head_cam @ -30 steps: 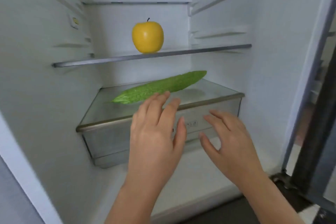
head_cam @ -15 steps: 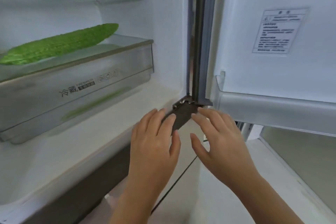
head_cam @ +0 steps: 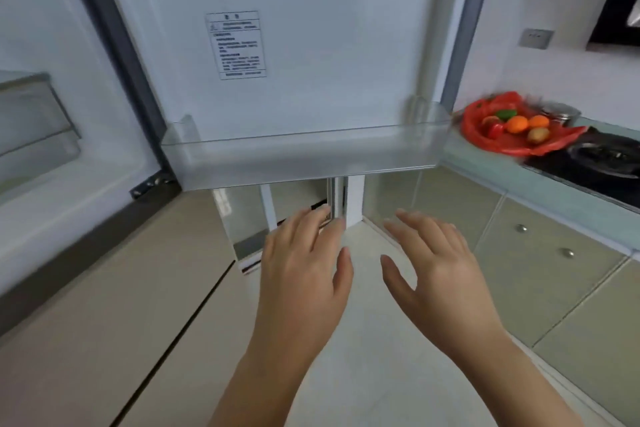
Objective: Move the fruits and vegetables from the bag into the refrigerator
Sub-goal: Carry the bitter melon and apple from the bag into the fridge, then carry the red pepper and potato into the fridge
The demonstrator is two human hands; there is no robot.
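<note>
A red plastic bag [head_cam: 485,146] lies open on the counter at the right, holding two orange fruits [head_cam: 517,124], a brownish round fruit [head_cam: 538,134], a small red piece [head_cam: 496,129] and something green [head_cam: 505,113]. The refrigerator's open door [head_cam: 294,45] fills the middle of the view, with a clear door bin [head_cam: 304,156] along its lower part. Part of the refrigerator's inside [head_cam: 38,135] shows at the far left. My left hand [head_cam: 304,267] and my right hand [head_cam: 436,274] hover side by side below the door bin, both empty with fingers spread.
A countertop [head_cam: 491,166] with a black gas stove [head_cam: 602,159] runs along the right, over beige cabinets with round knobs [head_cam: 521,228]. A metal lid or pot [head_cam: 561,113] stands behind the bag. A wall socket [head_cam: 536,38] sits above. Pale floor tiles lie below my hands.
The view has swung right, from the refrigerator shelves with the yellow apple and bitter gourd to the door and the counter. Both hands stayed empty and drew away from the shelves.
</note>
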